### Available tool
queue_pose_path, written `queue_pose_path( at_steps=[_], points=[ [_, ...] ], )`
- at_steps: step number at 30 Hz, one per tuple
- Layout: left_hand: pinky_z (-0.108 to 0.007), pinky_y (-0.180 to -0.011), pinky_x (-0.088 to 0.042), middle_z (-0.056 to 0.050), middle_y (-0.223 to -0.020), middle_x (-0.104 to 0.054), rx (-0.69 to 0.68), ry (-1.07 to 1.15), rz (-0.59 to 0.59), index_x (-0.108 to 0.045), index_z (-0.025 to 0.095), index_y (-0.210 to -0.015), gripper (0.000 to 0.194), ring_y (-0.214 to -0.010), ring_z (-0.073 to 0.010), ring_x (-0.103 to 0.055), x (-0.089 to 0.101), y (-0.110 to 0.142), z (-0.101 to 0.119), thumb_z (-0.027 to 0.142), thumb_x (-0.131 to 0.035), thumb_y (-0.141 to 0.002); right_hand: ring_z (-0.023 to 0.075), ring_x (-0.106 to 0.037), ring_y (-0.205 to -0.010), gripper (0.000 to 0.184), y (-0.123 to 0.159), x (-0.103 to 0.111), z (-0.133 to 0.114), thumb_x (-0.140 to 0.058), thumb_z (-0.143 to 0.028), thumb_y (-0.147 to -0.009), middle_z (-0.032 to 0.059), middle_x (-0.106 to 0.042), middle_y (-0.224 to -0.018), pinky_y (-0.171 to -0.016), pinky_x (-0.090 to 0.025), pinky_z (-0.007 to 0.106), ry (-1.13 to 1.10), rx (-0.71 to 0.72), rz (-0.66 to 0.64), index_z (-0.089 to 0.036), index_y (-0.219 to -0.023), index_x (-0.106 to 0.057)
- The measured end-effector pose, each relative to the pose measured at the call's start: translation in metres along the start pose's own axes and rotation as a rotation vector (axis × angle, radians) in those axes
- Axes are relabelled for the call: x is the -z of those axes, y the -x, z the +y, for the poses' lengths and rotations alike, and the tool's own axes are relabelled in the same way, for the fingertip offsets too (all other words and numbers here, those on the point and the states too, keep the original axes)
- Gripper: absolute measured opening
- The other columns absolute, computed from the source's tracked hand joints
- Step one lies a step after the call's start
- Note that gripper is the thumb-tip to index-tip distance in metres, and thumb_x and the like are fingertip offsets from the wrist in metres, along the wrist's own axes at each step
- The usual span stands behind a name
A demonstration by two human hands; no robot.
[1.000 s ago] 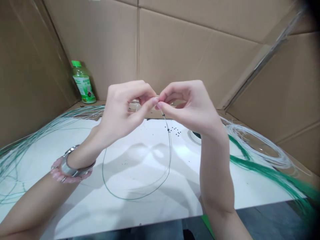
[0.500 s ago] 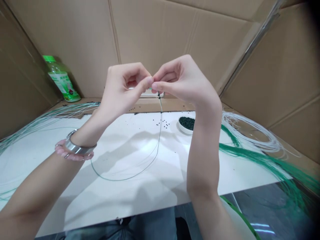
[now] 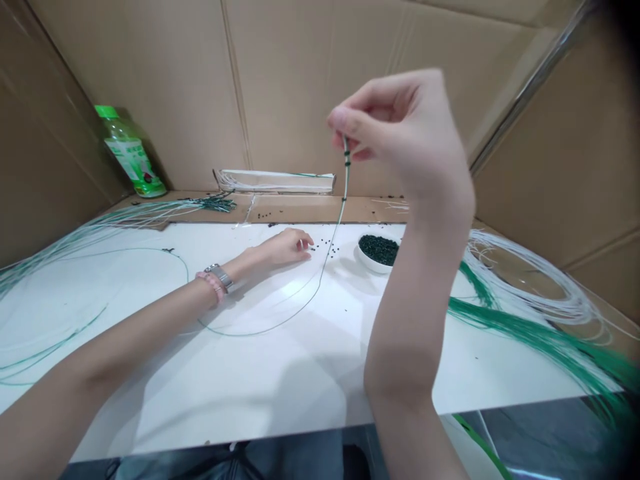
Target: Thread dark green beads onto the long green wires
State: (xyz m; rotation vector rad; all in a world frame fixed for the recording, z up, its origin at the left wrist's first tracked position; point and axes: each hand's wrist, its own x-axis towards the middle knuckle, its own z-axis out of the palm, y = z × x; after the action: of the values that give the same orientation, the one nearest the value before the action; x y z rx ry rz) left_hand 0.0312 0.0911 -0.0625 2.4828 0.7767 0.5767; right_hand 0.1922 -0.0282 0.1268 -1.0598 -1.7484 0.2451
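Raised in front of the cardboard wall, my right hand (image 3: 390, 127) pinches the upper end of a thin pale-green wire (image 3: 343, 212). Several dark green beads (image 3: 347, 159) sit on it just under my fingertips. The wire hangs down and curves left across the white tabletop. Down on the table, my left hand (image 3: 287, 247) rests with its thumb and fingers slightly apart. Its fingertips are beside small loose beads (image 3: 334, 251); no bead is visible between them. A white bowl (image 3: 373, 265) of dark green beads stands to the right, partly behind my right forearm.
Finished-looking beaded strands (image 3: 215, 203) lie at the back left, near a green bottle (image 3: 133, 160). A white tray (image 3: 280, 181) with wires lies along the back wall. Coiled white wire (image 3: 540, 287) and a green wire bundle (image 3: 520, 320) lie on the right.
My hands were together, pinching at the wire's end. My left hand has let go and moved down to the loose beads; my right hand has risen rightward with the wire.
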Motion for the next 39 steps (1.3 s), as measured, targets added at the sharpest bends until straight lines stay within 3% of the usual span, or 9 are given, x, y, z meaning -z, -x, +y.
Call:
queue_pose_path(
  at_steps=[5,12,16,22,25,28,33,35,39],
  points=[
    [-0.027,-0.071,-0.045,-0.007,-0.085,-0.068,0.033,-0.049,-0.061,-0.070,0.011,-0.090,0.020,-0.072,-0.0152,-0.060,-0.005,-0.010,-0.005,0.023,-0.065,-0.074,0.0040,-0.056,-0.058,0.009,0.004,0.005,-0.004,-0.061,-0.013,-0.079,-0.0048,-0.062,-0.062,-0.044,-0.042,0.014,-0.018,0.095,0.062,-0.010,-0.077,-0.069],
    [-0.034,-0.076,-0.052,-0.003,-0.084,-0.064,0.039,-0.051,-0.051,-0.062,0.011,-0.088,0.020,-0.077,-0.0139,-0.061,-0.013,-0.018,-0.011,0.031,-0.058,-0.087,0.0045,-0.059,-0.056,0.009,0.002,0.003,-0.007,-0.065,-0.008,-0.075,-0.0077,-0.064,-0.059,-0.042,-0.044,0.013,-0.092,0.168,0.049,-0.013,-0.068,-0.062],
    [-0.035,-0.077,-0.053,-0.005,-0.092,-0.064,0.046,-0.028,-0.052,-0.061,0.011,-0.095,0.023,-0.083,-0.0151,-0.062,-0.018,-0.019,-0.017,0.033,-0.056,-0.089,0.0058,-0.058,-0.053,0.006,0.004,0.000,-0.010,-0.063,-0.009,-0.076,-0.0017,-0.064,-0.060,-0.045,-0.046,0.017,-0.081,0.262,0.039,-0.009,-0.072,-0.066],
    [-0.033,-0.074,-0.054,-0.005,-0.095,-0.063,0.077,0.078,0.029,-0.060,0.012,-0.101,0.025,-0.082,-0.0148,-0.062,-0.018,-0.015,-0.011,0.033,-0.055,-0.089,0.0063,-0.057,-0.054,0.010,0.006,-0.008,-0.018,-0.062,-0.007,-0.075,-0.0005,-0.061,-0.059,-0.047,-0.046,0.017,-0.122,0.143,0.018,-0.012,-0.067,-0.066],
    [-0.029,-0.068,-0.053,-0.002,-0.081,-0.063,0.062,0.199,0.151,-0.062,0.011,-0.088,0.021,-0.071,-0.0122,-0.060,0.001,-0.011,0.006,0.032,-0.059,-0.087,0.0062,-0.056,-0.054,0.011,0.005,-0.015,-0.021,-0.062,-0.007,-0.075,-0.0013,-0.060,-0.060,-0.050,-0.049,0.017,-0.133,0.073,0.003,-0.014,-0.067,-0.066],
    [-0.023,-0.059,-0.049,-0.001,-0.065,-0.061,0.023,0.383,0.317,-0.061,0.011,-0.073,0.018,-0.058,-0.0090,-0.056,0.038,0.001,0.034,0.027,-0.063,-0.080,0.0091,-0.058,-0.057,0.009,0.005,-0.025,-0.022,-0.064,-0.013,-0.075,-0.0007,-0.062,-0.063,-0.052,-0.052,0.021,-0.120,0.084,0.007,-0.017,-0.068,-0.068],
    [-0.018,-0.055,-0.046,0.001,-0.066,-0.063,-0.106,0.693,0.588,-0.059,0.016,-0.078,0.017,-0.054,-0.0058,-0.054,0.101,0.043,0.085,0.033,-0.059,-0.079,0.0116,-0.058,-0.060,0.009,0.008,-0.046,-0.034,-0.067,-0.017,-0.076,-0.0006,-0.065,-0.065,-0.049,-0.052,0.021,-0.087,0.104,-0.001,-0.022,-0.068,-0.069],
    [-0.016,-0.054,-0.046,0.003,-0.062,-0.063,-0.197,0.930,0.616,-0.061,0.016,-0.072,0.010,-0.052,-0.0047,-0.054,0.116,0.058,0.101,0.025,-0.066,-0.073,0.0103,-0.057,-0.059,0.008,0.012,-0.054,-0.042,-0.067,-0.017,-0.076,-0.0013,-0.066,-0.067,-0.051,-0.053,0.020,-0.087,0.102,-0.015,-0.022,-0.071,-0.070],
    [-0.013,-0.054,-0.046,0.004,-0.062,-0.066,-0.290,1.196,0.545,-0.066,0.016,-0.070,0.002,-0.054,-0.0031,-0.056,0.129,0.074,0.116,0.014,-0.067,-0.070,0.0073,-0.059,-0.057,0.009,0.022,-0.063,-0.056,-0.067,-0.015,-0.078,-0.0025,-0.068,-0.071,-0.051,-0.053,0.016,-0.082,0.096,-0.018,-0.023,-0.078,-0.071]
  ],
)
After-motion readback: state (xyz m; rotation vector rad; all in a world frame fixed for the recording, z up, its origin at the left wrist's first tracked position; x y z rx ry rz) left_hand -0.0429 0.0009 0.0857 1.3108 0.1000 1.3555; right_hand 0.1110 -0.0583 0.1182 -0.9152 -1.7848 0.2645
